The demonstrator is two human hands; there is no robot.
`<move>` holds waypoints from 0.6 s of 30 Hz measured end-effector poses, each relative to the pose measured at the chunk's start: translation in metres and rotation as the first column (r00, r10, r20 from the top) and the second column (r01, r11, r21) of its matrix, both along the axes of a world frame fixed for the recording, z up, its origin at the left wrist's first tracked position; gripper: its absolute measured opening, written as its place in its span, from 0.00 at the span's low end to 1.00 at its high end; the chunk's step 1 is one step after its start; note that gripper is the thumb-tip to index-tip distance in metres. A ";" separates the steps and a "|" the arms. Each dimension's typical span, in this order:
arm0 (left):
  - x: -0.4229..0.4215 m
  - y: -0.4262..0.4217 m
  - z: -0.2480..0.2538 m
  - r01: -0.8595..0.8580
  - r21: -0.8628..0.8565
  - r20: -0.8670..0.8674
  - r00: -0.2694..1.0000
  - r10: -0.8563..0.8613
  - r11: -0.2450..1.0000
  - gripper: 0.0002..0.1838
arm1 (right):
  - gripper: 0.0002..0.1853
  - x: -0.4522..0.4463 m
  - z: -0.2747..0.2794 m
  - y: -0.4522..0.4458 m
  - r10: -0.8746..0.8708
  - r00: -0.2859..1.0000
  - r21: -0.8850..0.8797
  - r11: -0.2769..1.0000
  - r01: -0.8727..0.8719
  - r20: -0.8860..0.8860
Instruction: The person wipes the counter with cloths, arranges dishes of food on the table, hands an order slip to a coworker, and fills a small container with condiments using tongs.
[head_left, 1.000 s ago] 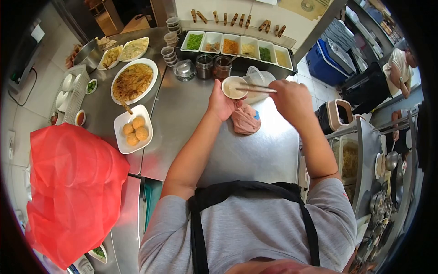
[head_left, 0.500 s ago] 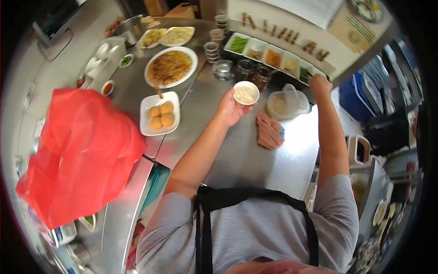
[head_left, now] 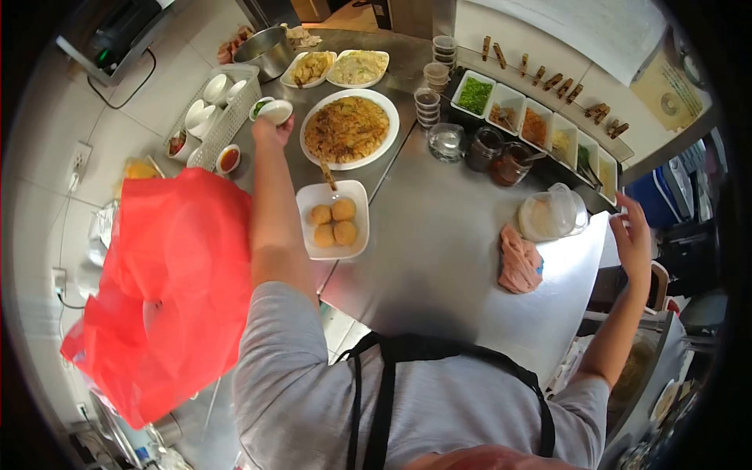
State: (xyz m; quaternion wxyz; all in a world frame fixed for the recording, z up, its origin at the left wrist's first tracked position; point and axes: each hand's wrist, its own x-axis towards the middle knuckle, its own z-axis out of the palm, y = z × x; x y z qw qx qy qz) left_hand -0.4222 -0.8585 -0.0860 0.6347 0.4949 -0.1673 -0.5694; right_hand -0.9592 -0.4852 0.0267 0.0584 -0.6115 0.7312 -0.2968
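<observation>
Out at the far left of the table, my left hand (head_left: 272, 133) grips a small white cup (head_left: 276, 112). The cup is beside a small bowl of chopped greens (head_left: 262, 103) and left of a big oval plate of browned food (head_left: 347, 127). On the other side, my right hand (head_left: 633, 235) is raised with fingers apart and nothing in them. It hovers near the right end of the row of white condiment containers (head_left: 535, 124). Nearer me, a square white dish (head_left: 305, 204) holds several round golden balls (head_left: 343, 209).
A red bag (head_left: 176, 274) fills the left side. A white basket (head_left: 235, 110) with cups and a sauce cup (head_left: 229, 160) stand behind it. Two dark jars (head_left: 511, 164), a clear tub (head_left: 553, 215) and a pink cloth (head_left: 519, 261) lie right of centre. A metal pot (head_left: 265, 53) stands far back.
My left hand has carried the white cup from mid-table to the far left. My right hand has come away from the end of the condiment row, fingers apart. The view has shifted left.
</observation>
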 end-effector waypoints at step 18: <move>0.116 -0.120 -0.128 -0.333 0.565 0.606 -0.453 -0.654 0.755 0.17 | 0.22 0.095 -0.016 0.028 -0.165 0.981 0.288 0.949 0.128 0.107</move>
